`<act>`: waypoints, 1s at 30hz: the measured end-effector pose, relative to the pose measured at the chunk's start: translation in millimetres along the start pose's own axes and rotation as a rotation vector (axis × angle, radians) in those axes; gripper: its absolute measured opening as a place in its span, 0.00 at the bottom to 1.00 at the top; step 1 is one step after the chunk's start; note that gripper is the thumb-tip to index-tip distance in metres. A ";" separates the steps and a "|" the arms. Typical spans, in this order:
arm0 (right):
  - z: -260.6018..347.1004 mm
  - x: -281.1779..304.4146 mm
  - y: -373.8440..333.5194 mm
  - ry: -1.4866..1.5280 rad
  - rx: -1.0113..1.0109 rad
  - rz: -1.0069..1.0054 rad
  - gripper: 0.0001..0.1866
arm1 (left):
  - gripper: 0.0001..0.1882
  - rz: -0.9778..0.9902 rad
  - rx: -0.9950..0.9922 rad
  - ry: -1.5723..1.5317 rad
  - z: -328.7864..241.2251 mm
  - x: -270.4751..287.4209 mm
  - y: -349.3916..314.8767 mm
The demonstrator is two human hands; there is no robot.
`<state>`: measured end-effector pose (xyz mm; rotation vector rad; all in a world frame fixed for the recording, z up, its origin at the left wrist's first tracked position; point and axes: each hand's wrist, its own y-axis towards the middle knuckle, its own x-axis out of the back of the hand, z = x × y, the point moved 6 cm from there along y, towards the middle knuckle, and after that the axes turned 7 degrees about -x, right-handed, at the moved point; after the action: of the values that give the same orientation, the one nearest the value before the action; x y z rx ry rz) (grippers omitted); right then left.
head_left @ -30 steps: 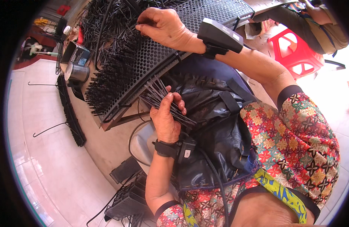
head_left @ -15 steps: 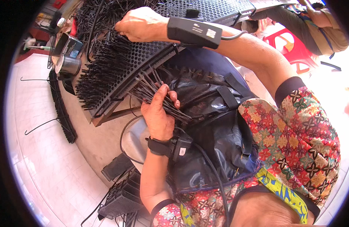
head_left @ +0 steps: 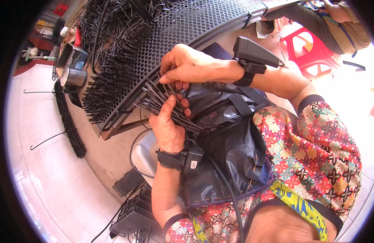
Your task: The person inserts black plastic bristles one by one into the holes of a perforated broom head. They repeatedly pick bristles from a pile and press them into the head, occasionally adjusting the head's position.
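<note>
A loose bundle of thin dark strips (head_left: 154, 99) is gripped in my left hand (head_left: 169, 127), thumb across the top, above the black apron on my lap. My right hand (head_left: 187, 67) is at the upper end of this bundle, fingers pinched at the strip tips; it seems to have hold of one strip, partly hidden by the fingers. Just beyond both hands slopes a black perforated panel (head_left: 170, 30) with rows of round holes. Dense dark bristle-like strips (head_left: 110, 83) stand up from its left part.
A heap of loose black strips (head_left: 110, 24) lies beyond the panel. At left are a metal can (head_left: 73, 76), a dark box (head_left: 75, 56) and a long black brush strip with wire hooks (head_left: 69, 121). A red stool (head_left: 308, 52) and another person's leg (head_left: 312, 24) are at upper right.
My right hand has come from the bristled part of the panel back toward me, down and right, to the bundle. My left hand keeps its hold in nearly the same place.
</note>
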<state>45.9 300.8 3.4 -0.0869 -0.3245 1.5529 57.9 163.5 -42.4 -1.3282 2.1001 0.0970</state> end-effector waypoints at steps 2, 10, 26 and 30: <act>2.7 11.6 3.7 0.080 0.035 -0.087 0.09 | 0.08 -0.092 0.016 0.035 -0.3 4.9 0.3; 52.1 73.1 43.8 -0.171 0.685 -0.739 0.10 | 0.10 -0.119 0.042 -0.008 5.7 11.0 1.3; 62.4 33.0 98.1 -1.080 0.768 -0.546 0.05 | 0.07 -0.143 0.035 -0.028 3.6 12.5 -0.9; 65.1 34.6 100.8 -1.056 0.724 -0.473 0.04 | 0.07 -0.133 0.012 -0.020 2.3 10.6 -0.4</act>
<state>-68.9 327.7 44.8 1.3157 -0.5256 1.0405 56.4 155.9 -50.0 -1.4497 1.9869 0.0402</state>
